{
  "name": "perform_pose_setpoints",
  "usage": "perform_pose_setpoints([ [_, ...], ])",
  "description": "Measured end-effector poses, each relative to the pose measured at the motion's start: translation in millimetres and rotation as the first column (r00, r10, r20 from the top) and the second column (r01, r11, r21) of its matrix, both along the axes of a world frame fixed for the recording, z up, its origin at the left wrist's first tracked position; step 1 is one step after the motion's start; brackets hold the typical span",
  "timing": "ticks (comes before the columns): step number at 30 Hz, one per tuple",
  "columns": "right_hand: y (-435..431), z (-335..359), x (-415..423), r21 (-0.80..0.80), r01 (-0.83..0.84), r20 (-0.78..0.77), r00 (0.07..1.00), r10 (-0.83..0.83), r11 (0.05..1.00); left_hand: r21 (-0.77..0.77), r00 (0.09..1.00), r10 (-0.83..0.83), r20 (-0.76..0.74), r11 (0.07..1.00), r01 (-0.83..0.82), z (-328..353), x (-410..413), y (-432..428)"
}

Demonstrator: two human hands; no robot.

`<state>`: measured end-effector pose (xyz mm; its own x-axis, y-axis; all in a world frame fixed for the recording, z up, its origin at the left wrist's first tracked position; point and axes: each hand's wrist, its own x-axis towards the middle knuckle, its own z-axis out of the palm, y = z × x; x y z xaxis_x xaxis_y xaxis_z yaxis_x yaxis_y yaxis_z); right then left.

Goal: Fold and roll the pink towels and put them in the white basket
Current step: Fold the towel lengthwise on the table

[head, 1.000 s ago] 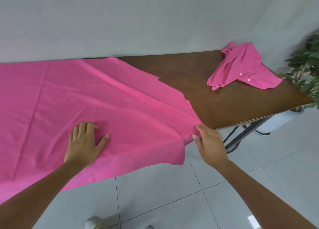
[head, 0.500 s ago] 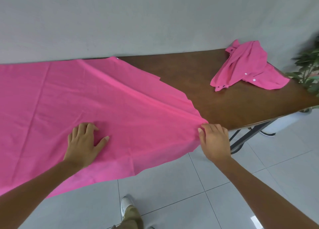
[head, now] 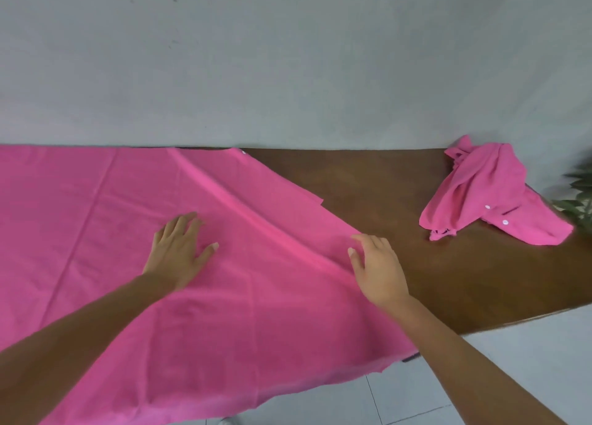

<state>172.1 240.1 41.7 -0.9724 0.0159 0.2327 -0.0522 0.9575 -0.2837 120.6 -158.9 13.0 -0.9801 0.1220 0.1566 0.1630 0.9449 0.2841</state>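
Big towel (head: 112, 232) lies spread over the left part of the table (head: 384, 200), its near edge hanging off the front towards the floor (head: 528, 360). Not yet folded.

Left hand (head: 179, 251): flat, palm down, fingers spread and straight, pressing on the middle of the cloth. It grips nothing. Likely an anchor, so the sheet does not slide off with the overhang.

Right hand (head: 378, 270): also palm down, fingers nearly straight, resting at the towel's right edge where it meets bare wood. No pinch that I can see. A raised ridge (head: 256, 222) runs diagonally from the far corner down to this hand, so the hand sits at the end of the wrinkle, probably to smooth it out or drag the edge square.

Second towel (head: 487, 194): crumpled heap at the far right of the table, well apart from both hands, near a plant (head: 579, 197). Untouched, waiting its turn.

Basket: not in view.

Judgement: early stage, flattening ahead of the first fold.
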Motion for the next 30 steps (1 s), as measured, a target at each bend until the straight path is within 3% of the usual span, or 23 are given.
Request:
perform_pose_setpoints([
  [7,-50,1,-96,-0.008,-0.054,0.156,0.986,0.055,0.998,0.014,0.992,0.097,0.08,0.995,-0.099,-8,-68,0],
  [13,-69,-9,-146,-0.01,-0.058,0.336,0.94,0.058,0.998,-0.011,0.988,0.124,0.09,0.992,-0.123,-22,-73,3],
  [30,-16,-3,-303,0.306,0.001,0.445,0.884,-0.143,0.952,-0.023,0.983,0.173,0.066,0.985,-0.172,-26,-72,3],
])
